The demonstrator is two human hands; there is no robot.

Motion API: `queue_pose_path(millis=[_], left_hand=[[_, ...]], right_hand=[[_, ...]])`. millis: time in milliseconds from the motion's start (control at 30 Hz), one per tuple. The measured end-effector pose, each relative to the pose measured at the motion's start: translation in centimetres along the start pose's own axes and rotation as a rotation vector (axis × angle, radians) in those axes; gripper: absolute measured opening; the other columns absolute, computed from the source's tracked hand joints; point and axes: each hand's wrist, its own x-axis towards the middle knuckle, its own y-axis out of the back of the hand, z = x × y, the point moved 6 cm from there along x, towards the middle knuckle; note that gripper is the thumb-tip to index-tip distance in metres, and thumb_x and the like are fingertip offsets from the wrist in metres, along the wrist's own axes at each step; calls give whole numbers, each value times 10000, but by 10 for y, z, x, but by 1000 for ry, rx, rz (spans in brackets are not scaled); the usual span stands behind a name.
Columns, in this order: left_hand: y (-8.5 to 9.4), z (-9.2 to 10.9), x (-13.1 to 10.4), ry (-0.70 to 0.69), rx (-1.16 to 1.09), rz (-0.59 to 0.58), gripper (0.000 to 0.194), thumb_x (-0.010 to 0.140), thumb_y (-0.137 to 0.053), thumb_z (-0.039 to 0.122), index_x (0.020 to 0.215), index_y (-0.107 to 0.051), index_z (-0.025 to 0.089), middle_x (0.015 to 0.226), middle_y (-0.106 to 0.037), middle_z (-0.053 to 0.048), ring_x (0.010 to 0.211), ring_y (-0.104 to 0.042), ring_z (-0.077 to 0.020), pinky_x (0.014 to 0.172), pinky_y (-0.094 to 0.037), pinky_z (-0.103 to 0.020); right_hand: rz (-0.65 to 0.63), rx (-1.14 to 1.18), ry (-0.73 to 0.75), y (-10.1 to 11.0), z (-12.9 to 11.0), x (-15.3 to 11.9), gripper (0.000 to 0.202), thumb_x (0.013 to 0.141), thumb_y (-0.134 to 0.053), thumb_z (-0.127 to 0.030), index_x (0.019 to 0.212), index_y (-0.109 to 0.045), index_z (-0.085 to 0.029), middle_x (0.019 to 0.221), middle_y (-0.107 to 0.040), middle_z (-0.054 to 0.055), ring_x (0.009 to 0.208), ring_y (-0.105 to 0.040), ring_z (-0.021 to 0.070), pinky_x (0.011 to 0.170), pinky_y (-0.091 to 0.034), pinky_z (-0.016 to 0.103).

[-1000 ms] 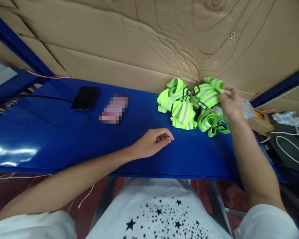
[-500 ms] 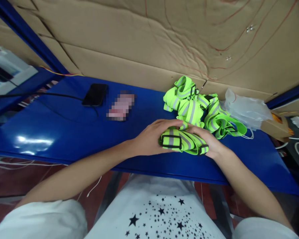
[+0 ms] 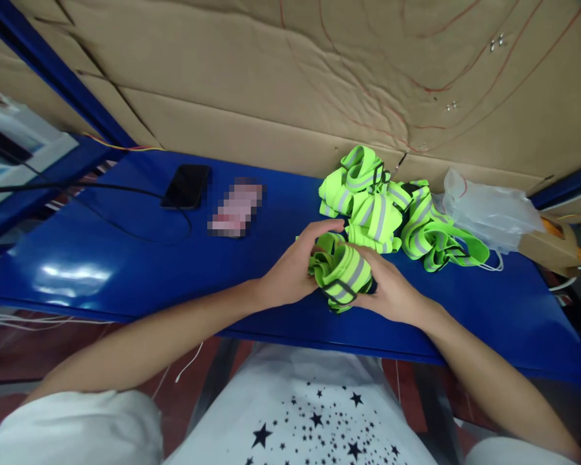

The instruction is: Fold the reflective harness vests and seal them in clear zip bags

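Between my two hands is a bundled neon-yellow reflective strap [image 3: 351, 270] with a grey stripe and a black buckle on its near side. My left hand [image 3: 290, 268] grips the bundle's left side, its fingers curving behind it. On the right side, my right hand [image 3: 390, 287] wraps round the bundle, the thumb near the buckle. Just beyond my hands lies a loose heap of similar reflective straps [image 3: 377, 216] with black buckles, reaching to the right.
On the blue table [image 3: 140, 258] lie a black phone [image 3: 186, 186] and a blurred pinkish item [image 3: 237, 208]. A clear plastic bag [image 3: 489, 210] and a small cardboard box [image 3: 552, 245] stand at the right. A cardboard panel [image 3: 232, 84] rises behind. Black cable [image 3: 77, 184] crosses the left.
The strap bundle has turned in my hands, so its rolled end and buckle now face nearer me. My right hand has shifted its grip lower round the bundle.
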Motion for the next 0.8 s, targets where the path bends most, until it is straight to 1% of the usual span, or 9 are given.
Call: queue_pose_path(millis=[100, 200, 300, 433, 500, 567, 633, 700, 800], left_hand=[[-6, -5, 2, 118, -84, -183, 889, 845, -834, 326, 1582, -339, 286, 1404, -624, -130, 1142, -692, -250, 908, -561, -351], [-14, -5, 4, 179, -28, -407, 433, 895, -765, 372, 1269, -625, 201, 1165, -731, -90, 1031, -697, -239, 911, -532, -362], [-20, -7, 1, 192, 150, -527, 230, 892, -749, 370, 1000, -674, 182, 1028, -734, -72, 979, -660, -237, 947, -496, -396], [-25, -2, -7, 269, 197, -744, 267, 899, -763, 410, 811, -679, 172, 892, -724, -67, 915, -674, -231, 927, -518, -383], [-20, 11, -8, 273, 103, -858, 345, 868, -804, 498, 969, -743, 174, 1037, -755, -91, 1017, -710, -253, 964, -542, -378], [-5, 25, 0, 232, 86, -804, 645, 805, -853, 561, 1325, -686, 219, 1366, -683, -126, 1290, -644, -306, 1126, -501, -427], [15, 35, 17, 183, 134, -570, 948, 733, -882, 627, 1542, -524, 285, 1597, -505, -142, 1489, -481, -359, 1256, -394, -513], [26, 42, 28, 131, 100, -375, 1054, 704, -854, 711, 1599, -452, 326, 1679, -400, -130, 1569, -368, -383, 1299, -337, -550], [9, 47, 32, 108, -155, -400, 1019, 770, -573, 922, 1553, -526, 272, 1551, -567, -140, 1480, -509, -370, 1165, -523, -491]], right_hand=[[60, 1, 35, 2, -12, -1, 657, 898, -800, -425, 1463, -505, -260, 1292, -695, 107, 1154, -701, 257, 938, -621, 390], [177, -45, 92, 15, -26, -3, 546, 925, -771, -324, 1422, -554, -259, 1241, -695, 86, 1132, -693, 229, 958, -613, 355], [233, -118, 130, 24, -33, -6, 497, 949, -715, -238, 1426, -577, -251, 1223, -683, 88, 1095, -694, 220, 909, -621, 337], [472, -392, 227, 50, -36, -18, 537, 920, -735, -173, 1438, -639, -275, 1122, -691, 81, 957, -709, 228, 794, -614, 366], [627, -503, 275, 68, -38, -28, 605, 900, -741, -131, 1463, -644, -328, 1035, -697, 60, 865, -700, 229, 719, -585, 387], [693, -499, 288, 84, -40, -37, 625, 906, -720, -122, 1456, -645, -410, 930, -690, 30, 780, -675, 227, 655, -544, 401], [686, -490, 332, 93, -46, -41, 573, 921, -704, -156, 1392, -676, -480, 872, -681, 14, 750, -663, 236, 646, -528, 424], [631, -533, 366, 91, -52, -36, 492, 913, -729, -226, 1293, -708, -537, 887, -694, 7, 784, -680, 252, 692, -544, 455], [358, -400, 185, 69, -43, -5, 298, 854, -792, -440, 1104, -742, -595, 797, -684, -15, 742, -673, 239, 733, -577, 477]])
